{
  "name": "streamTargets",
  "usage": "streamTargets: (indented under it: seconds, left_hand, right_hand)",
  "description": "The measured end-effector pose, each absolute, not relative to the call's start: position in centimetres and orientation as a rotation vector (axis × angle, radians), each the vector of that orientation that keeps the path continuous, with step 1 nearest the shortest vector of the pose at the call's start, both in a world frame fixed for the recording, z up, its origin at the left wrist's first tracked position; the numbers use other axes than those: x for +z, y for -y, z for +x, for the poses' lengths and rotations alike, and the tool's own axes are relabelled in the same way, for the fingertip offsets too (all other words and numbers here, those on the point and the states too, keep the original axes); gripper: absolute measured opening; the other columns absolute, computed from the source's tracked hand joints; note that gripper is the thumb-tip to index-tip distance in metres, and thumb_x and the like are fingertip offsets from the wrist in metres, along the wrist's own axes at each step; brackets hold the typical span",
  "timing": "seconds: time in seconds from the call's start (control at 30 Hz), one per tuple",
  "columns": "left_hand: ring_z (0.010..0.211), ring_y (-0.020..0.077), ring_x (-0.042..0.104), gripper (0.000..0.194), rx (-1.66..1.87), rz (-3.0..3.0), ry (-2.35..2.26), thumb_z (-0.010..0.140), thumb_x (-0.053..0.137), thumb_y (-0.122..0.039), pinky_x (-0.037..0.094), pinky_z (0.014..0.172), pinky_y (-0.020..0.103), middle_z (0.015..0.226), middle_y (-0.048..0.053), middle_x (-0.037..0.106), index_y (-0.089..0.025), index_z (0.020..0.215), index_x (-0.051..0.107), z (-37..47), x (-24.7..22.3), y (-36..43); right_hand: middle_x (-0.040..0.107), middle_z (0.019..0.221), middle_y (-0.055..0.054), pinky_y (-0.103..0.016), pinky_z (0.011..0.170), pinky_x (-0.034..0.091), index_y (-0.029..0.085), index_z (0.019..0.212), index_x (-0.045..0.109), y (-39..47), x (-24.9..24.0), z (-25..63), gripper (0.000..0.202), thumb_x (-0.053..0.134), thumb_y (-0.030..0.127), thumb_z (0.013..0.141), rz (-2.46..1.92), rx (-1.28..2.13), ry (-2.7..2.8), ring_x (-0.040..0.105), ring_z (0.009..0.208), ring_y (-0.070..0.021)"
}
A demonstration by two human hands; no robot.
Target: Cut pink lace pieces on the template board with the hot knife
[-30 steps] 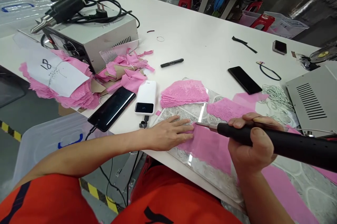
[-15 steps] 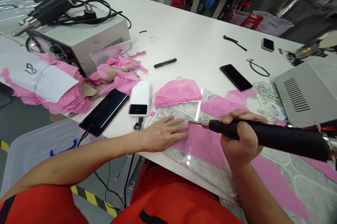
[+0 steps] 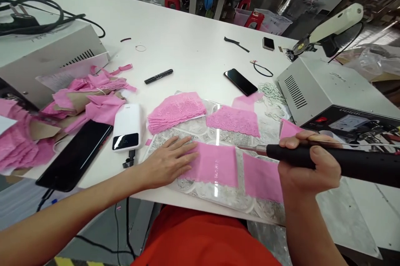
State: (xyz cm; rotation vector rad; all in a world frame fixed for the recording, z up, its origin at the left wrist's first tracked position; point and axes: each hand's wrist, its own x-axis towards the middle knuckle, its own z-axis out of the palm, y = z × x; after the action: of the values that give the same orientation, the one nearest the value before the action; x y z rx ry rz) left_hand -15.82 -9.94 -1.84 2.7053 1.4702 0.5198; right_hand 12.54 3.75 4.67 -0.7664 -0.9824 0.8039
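Observation:
My left hand (image 3: pixel 173 161) lies flat with fingers spread on the left end of a pink fabric piece (image 3: pixel 215 164). My right hand (image 3: pixel 308 164) is wrapped around a black handheld cutting tool (image 3: pixel 356 166) with a slim metal tip. That tip points left, by the upper right corner of the fabric piece; I cannot tell whether it touches. Across a narrow gap lies a second pink piece (image 3: pixel 262 178), partly hidden by my right hand and arm. Above are a stack of pink lace pieces (image 3: pixel 176 111) and a single lace piece (image 3: pixel 233 121). A clear patterned sheet (image 3: pixel 203 195) lies underneath.
At left are a white power bank (image 3: pixel 127 122), a black phone (image 3: pixel 76 155), pink scraps (image 3: pixel 104 107) and a grey box (image 3: pixel 53 53). A marker (image 3: pixel 158 76) and another phone (image 3: pixel 240 81) lie farther back. A control box (image 3: pixel 337 91) stands right, near pale cords (image 3: pixel 271 95).
The view has swung to the right, showing more of the right-hand control box. My right hand has moved the tool's tip away from my left fingers, rightward along the pink fabric. My left hand remains flat.

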Motion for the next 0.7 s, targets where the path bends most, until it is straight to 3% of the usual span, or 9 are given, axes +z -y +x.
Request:
streamTargets:
  seconds: [0.37,0.7]
  left_hand:
    - [0.153,0.0273,0.037,0.04,0.518,2.669,-1.487,0.107,0.048,-0.027,0.032,0.126,0.052,0.154,0.009,0.054,-0.021,0.146,0.056,-15.9,-1.7,10.1]
    - [0.152,0.0291,0.038,0.039,0.512,2.686,-1.472,0.108,0.047,-0.028,0.033,0.125,0.053,0.155,0.01,0.053,-0.019,0.145,0.057,-15.8,-1.6,10.1]
  right_hand:
    - [0.06,0.078,0.0,-0.032,0.053,0.053,0.02,0.079,0.061,-3.7,3.1,12.4,0.015,0.065,0.027,0.067,-0.686,0.89,1.09,0.056,0.052,-0.0111]
    - [0.061,0.074,0.001,-0.032,0.049,0.05,0.021,0.076,0.062,-3.6,3.6,12.1,0.015,0.063,0.026,0.063,-0.68,0.853,1.059,0.054,0.048,-0.0117]
